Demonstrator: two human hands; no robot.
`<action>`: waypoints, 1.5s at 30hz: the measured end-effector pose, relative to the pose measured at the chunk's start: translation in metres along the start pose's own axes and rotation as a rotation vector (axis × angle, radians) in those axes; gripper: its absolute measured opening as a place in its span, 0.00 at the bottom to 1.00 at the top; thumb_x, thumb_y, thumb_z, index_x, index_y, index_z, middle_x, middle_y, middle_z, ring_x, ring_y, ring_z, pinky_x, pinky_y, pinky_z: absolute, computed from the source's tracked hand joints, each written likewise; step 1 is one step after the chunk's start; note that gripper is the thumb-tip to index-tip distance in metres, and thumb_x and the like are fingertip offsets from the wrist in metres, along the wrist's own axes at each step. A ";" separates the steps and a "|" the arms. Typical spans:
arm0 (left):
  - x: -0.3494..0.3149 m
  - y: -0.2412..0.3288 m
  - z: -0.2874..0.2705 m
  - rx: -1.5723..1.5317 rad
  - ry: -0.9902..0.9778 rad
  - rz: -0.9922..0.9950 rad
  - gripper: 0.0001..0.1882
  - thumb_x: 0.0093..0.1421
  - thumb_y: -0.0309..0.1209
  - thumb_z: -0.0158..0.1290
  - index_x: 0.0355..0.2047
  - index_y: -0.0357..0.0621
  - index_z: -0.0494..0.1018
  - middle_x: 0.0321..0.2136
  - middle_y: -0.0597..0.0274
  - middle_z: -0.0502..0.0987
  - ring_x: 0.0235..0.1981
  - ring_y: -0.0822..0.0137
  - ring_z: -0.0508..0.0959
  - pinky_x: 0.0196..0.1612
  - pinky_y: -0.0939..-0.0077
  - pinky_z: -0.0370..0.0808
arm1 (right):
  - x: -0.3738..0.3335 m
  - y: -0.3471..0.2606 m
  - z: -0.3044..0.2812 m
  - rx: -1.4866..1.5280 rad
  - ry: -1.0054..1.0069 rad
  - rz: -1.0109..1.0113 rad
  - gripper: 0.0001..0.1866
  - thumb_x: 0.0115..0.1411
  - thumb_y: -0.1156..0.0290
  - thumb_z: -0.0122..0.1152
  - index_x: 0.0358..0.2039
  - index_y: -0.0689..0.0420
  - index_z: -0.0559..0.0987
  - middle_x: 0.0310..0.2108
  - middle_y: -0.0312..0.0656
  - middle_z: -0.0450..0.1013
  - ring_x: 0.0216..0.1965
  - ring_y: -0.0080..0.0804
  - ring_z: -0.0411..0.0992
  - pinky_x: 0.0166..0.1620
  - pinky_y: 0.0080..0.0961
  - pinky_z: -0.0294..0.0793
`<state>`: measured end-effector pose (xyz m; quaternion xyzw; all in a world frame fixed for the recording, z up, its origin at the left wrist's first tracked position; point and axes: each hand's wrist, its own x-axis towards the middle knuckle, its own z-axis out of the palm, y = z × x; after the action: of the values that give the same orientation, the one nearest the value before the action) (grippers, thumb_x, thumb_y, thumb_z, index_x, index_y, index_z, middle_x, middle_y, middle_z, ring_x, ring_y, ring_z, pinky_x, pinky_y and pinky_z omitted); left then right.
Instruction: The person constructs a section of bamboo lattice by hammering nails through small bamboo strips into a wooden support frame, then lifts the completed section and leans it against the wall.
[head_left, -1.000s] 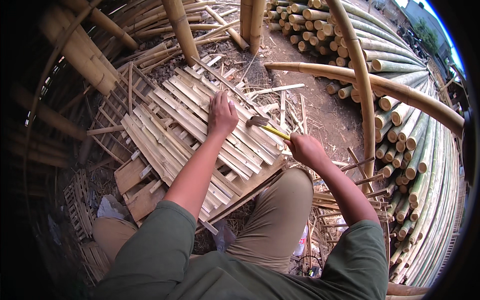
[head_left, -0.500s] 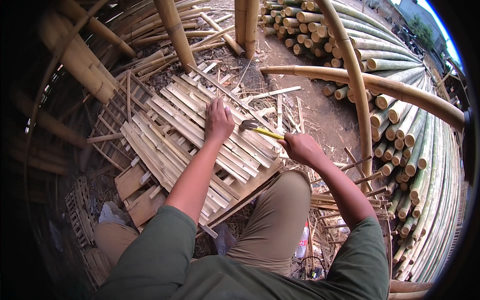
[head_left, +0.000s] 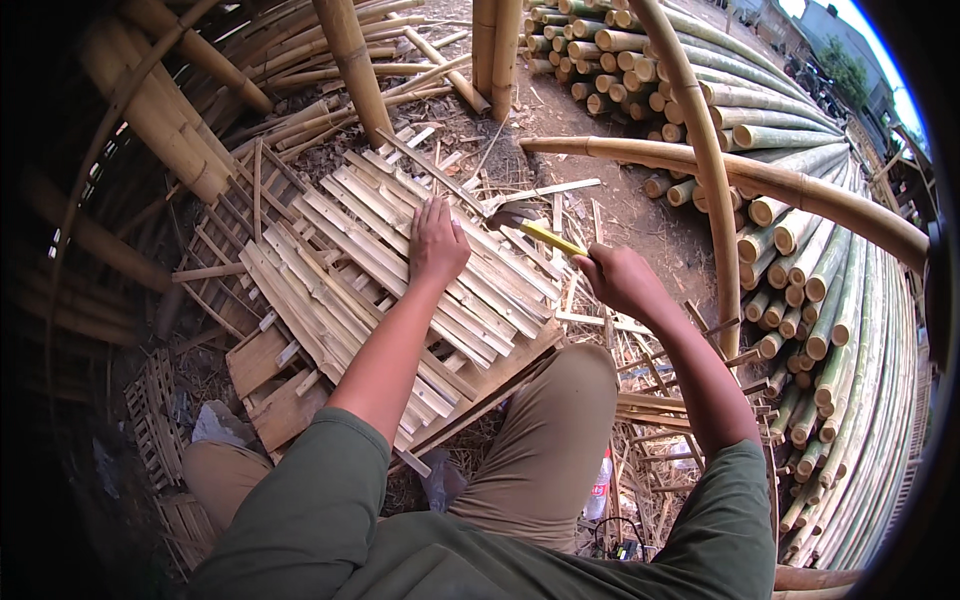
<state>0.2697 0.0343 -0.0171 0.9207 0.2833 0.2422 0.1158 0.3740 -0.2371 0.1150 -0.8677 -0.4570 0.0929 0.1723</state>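
Observation:
A panel of flat split-bamboo slats [head_left: 370, 250] lies across wooden boards in front of my knees. My left hand [head_left: 437, 243] rests flat on the slats with fingers spread, pressing them down. My right hand [head_left: 620, 280] grips the yellow handle of a hammer [head_left: 530, 225]. The hammer's dark metal head hangs raised just above the panel's far edge, a little to the right of my left fingertips.
Thick upright bamboo posts [head_left: 350, 60] rise behind the panel. A long bent pole [head_left: 740, 175] crosses at right above a big stack of green bamboo culms [head_left: 830, 300]. Loose splinters and offcuts [head_left: 660, 400] litter the ground. Small slatted frames [head_left: 155, 420] lie at lower left.
My right hand has lifted the hammer up and away from the slats, toward the far right. My left hand stays pressed on the panel.

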 end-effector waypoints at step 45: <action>0.003 0.000 -0.001 -0.093 0.033 0.031 0.21 0.65 0.33 0.38 0.52 0.31 0.69 0.57 0.45 0.68 0.62 0.54 0.63 0.68 0.63 0.54 | -0.011 0.029 0.065 0.055 0.085 0.014 0.19 0.66 0.61 0.49 0.26 0.65 0.72 0.19 0.59 0.69 0.23 0.62 0.67 0.30 0.50 0.66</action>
<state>0.2718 0.0364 -0.0151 0.9145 0.2593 0.2722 0.1498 0.3694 -0.2477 0.0437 -0.8690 -0.4404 0.0696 0.2146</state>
